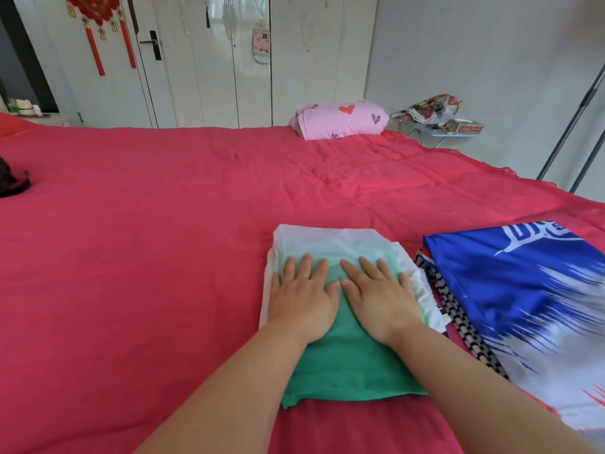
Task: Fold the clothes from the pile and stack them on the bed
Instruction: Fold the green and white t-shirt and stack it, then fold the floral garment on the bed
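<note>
Both flat with straight fingers, left hand and right hand press the green shirt; blue jersey lies just off the right one.

Folded shirt on bed, near front edge, right of middle. Left grip and right grip side by side, flat on top of folded shirt, thumbs close together. Big shirt spread on bed, right of folded shirt. Loose cloth between them. Pillow at far edge of bed. Small table behind bed, right of pillow, bags on it. Wardrobe behind bed. Dark thing on bed at far left.
</note>
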Demonstrator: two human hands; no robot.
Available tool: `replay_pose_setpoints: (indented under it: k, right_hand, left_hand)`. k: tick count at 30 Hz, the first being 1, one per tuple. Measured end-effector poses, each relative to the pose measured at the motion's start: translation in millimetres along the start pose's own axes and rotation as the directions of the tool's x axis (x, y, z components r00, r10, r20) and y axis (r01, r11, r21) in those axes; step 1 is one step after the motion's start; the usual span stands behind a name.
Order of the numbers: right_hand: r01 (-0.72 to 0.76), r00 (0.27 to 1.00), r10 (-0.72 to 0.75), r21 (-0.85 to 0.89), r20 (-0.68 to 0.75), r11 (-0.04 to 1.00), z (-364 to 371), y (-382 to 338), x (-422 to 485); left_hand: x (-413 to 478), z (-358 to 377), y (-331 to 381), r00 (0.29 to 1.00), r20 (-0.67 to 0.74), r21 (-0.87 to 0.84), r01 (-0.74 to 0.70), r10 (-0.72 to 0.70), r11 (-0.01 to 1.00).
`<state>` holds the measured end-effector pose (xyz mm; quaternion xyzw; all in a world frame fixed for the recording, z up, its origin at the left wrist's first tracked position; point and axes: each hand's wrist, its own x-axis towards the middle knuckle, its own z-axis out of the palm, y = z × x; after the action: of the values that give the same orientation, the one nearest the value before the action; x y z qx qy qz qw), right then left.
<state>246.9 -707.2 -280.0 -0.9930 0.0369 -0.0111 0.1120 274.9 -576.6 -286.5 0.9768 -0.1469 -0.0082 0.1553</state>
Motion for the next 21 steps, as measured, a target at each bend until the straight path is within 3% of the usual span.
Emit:
replay_pose_setpoints:
  k: [11,16,21]
  right_hand:
    - [-0.019,1.0,0.019,-0.014,0.021,1.0,-4,-7,-11]
    - [-0.04,0.998,0.039,-0.018,-0.056,0.999,-16,-28,-36]
    - [0.089,0.994,-0.09,-0.01,-0.056,0.996,-15,-75,-87]
  left_hand:
    - [-13,-13,-4,0.998,0.062,-0.007,-0.02,0.02,1.0]
    - [-54,-42,-23,0.993,-0.111,0.022,-0.046,0.048,0.999]
    - [-127,-69,-78,0.993,-0.098,0.083,0.067,-0.059,0.994]
